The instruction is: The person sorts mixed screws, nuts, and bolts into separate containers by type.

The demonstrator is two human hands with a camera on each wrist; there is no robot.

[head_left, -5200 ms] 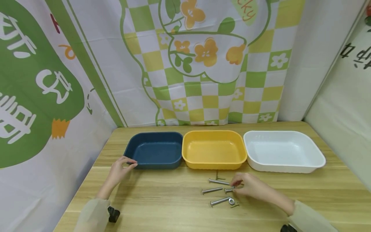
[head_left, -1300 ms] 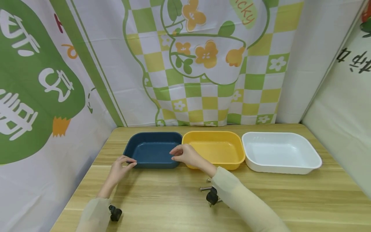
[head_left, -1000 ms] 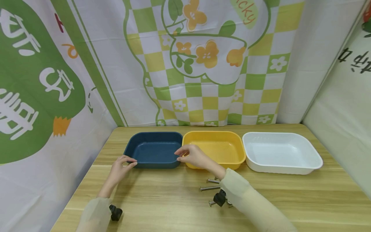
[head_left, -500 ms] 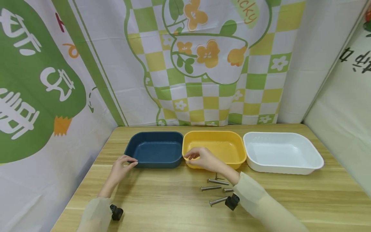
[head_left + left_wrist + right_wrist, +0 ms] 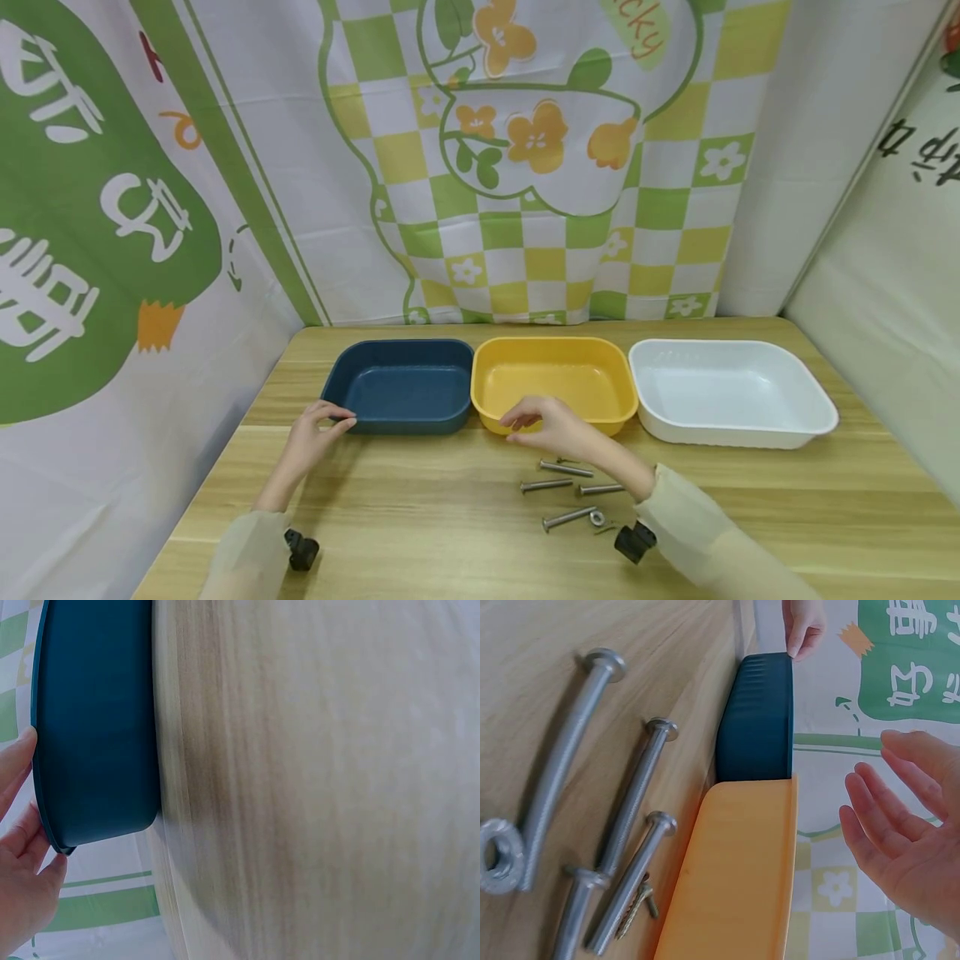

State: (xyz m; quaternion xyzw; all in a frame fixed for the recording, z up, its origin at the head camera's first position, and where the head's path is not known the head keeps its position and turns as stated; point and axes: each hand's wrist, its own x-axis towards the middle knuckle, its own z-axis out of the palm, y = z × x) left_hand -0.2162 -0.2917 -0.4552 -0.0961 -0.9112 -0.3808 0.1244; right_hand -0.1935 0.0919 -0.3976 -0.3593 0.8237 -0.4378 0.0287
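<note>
My left hand point(image 5: 311, 437) pinches the rim of the navy blue tray point(image 5: 408, 427) at its front left corner, and the left wrist view shows the fingertips point(image 5: 28, 739) on that rim. My right hand point(image 5: 551, 429) hovers by the front edge of the yellow tray point(image 5: 600, 425), fingers loosely curved with nothing between them. On the table in front of it lie several silver bolts point(image 5: 546, 485), a nut point(image 5: 597, 517) and small brass-coloured screws point(image 5: 635, 906). The right forearm reaches in just past them.
A white tray point(image 5: 735, 437) stands to the right of the yellow one, the three trays in a row along the back of the wooden table point(image 5: 420, 525). Behind hangs a printed curtain point(image 5: 517, 275). Each wrist wears a black camera point(image 5: 636, 542).
From among the bolts, my right hand went to the navy tray's right side, then drew back right and toward me to the yellow tray's front. The left hand has stayed at its corner.
</note>
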